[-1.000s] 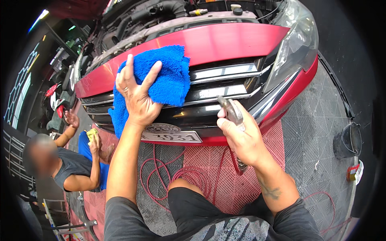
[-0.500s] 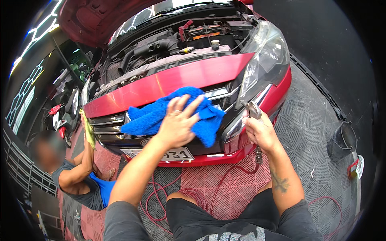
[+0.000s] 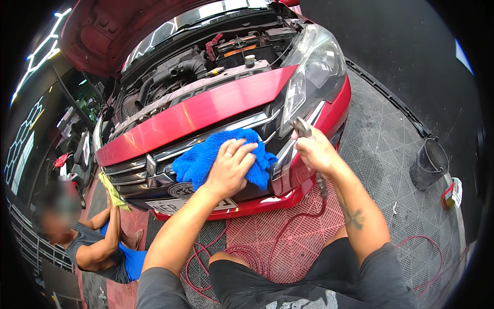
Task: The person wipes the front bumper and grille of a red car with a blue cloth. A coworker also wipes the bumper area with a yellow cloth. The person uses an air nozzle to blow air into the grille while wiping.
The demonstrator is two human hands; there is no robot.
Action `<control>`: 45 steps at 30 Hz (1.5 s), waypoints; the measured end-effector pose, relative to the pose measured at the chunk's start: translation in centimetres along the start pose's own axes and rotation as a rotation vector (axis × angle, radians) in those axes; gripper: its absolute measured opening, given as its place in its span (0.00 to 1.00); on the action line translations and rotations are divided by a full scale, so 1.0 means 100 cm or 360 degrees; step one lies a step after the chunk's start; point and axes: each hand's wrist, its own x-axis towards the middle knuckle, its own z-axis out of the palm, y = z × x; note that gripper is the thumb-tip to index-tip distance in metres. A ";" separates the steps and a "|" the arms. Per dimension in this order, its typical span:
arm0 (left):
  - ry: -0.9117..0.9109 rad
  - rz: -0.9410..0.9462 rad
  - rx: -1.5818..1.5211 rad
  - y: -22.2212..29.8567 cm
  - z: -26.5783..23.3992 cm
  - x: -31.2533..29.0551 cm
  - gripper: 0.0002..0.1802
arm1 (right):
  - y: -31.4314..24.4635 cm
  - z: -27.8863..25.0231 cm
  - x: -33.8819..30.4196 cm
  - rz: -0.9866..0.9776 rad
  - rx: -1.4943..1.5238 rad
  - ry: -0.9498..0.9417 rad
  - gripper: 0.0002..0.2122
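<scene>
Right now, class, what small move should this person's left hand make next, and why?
Perhaps slide the blue cloth leftward along the grille: the left hand is already on it, more grille shows uncovered that way, and the right hand holds the grey tool away from the cloth.

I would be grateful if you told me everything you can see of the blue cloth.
The cloth is bright blue, with a fuzzy pile that looks like microfiber. It is bunched and creased, its outline uneven, and a corner hangs down on its right side. It lies over the grille, above the plate. The left hand is on top of it, hiding part of its middle. Whether it is damp cannot be told.
</scene>
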 end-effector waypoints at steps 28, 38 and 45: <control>0.0014 -0.0060 0.0372 0.023 -0.051 -0.014 0.13 | 0.044 -0.052 0.001 -0.0109 0.0174 0.0282 0.08; -0.0525 -0.0216 0.0342 0.006 -0.057 0.000 0.37 | 0.020 -0.110 0.024 -0.0101 0.0183 0.0429 0.10; -0.0658 -0.0338 0.0033 0.018 0.002 -0.026 0.47 | 0.048 -0.025 -0.040 0.0232 0.0294 -0.0400 0.11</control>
